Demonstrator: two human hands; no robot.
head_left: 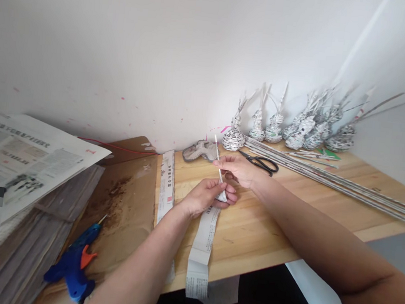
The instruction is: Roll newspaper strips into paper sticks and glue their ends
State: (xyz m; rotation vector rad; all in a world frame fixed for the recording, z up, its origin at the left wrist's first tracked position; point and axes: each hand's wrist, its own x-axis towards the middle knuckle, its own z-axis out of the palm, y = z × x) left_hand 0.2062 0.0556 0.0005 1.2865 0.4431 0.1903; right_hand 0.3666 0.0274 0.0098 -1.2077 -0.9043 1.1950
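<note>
A long newspaper strip [201, 249] runs from my hands down over the front edge of the wooden table, its upper end rolled into a thin paper stick [218, 155]. My left hand [207, 196] grips the wider, cone-like bottom of the roll between thumb and fingers. Higher up, my right hand [237, 170] pinches the stick's narrow shaft, with its tip pointing up and away. Behind the right hand lie black-handled scissors [262, 163]. More newspaper strips [167, 182] lie flat to the left of my hands.
Several woven newspaper figures [234, 133] stand along the wall. Long rolled paper sticks [331, 179] lie across the table's right side. A grey cloth [200, 150] is at the back. On the left are cardboard [134, 203], a blue glue gun [74, 264] and newspapers [41, 153].
</note>
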